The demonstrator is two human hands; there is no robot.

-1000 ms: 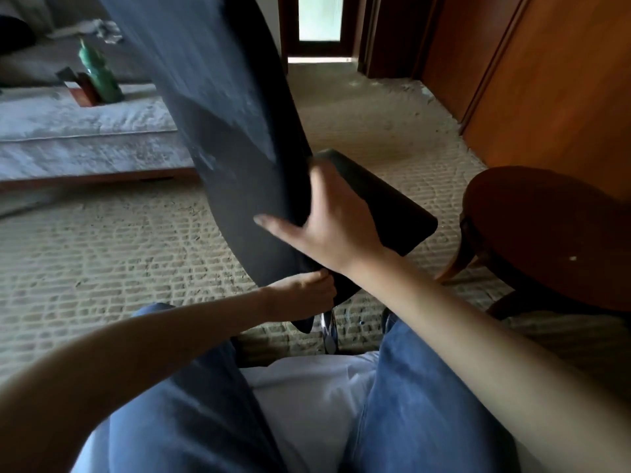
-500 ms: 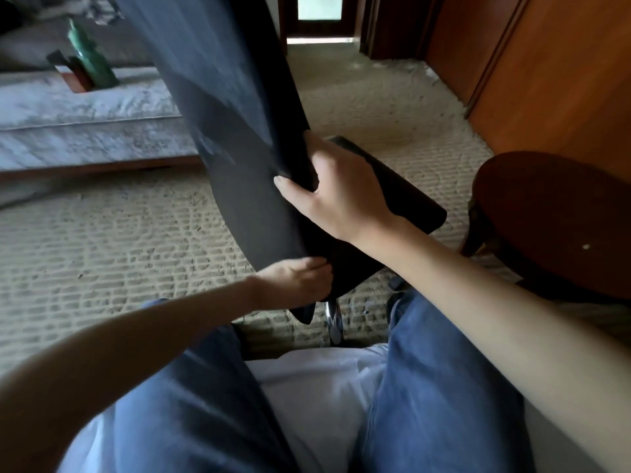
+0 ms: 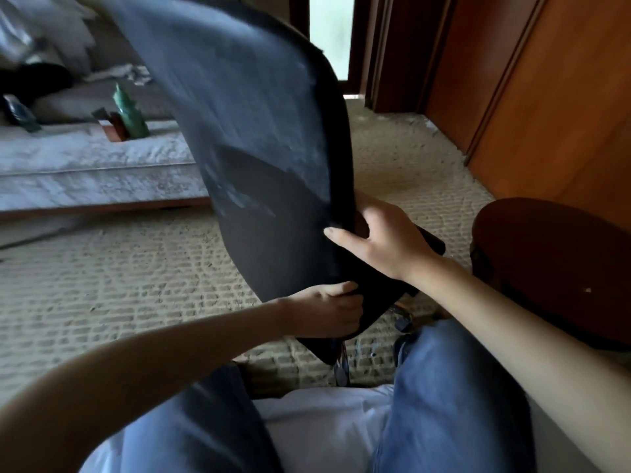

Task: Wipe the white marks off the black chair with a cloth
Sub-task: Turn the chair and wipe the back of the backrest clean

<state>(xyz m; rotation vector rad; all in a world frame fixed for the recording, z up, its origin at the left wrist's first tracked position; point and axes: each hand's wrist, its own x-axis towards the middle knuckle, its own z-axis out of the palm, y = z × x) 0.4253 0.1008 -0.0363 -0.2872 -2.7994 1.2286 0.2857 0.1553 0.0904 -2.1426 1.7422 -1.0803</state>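
Black chair (image 3: 280, 233) tipped over the person's lap, gripped by both hands.

The chair is tilted between the knees, above the carpet (image 3: 119, 285), its broad dark panel facing the camera, with white marks (image 3: 239, 199) smeared across the middle and a chalky haze higher up. The left hand (image 3: 327, 308) has its fingers curled round the panel's lower edge. The right hand (image 3: 382, 237) clasps the right-hand edge, thumb laid out on the face and fingers wrapped behind. To the right stands a round dark wooden stool (image 3: 553, 268). Well apart at the left, a green bottle (image 3: 131, 114) stands upright on a pale cushion (image 3: 85, 165), just beside a small reddish box (image 3: 114, 131). What either of them holds cannot be told.
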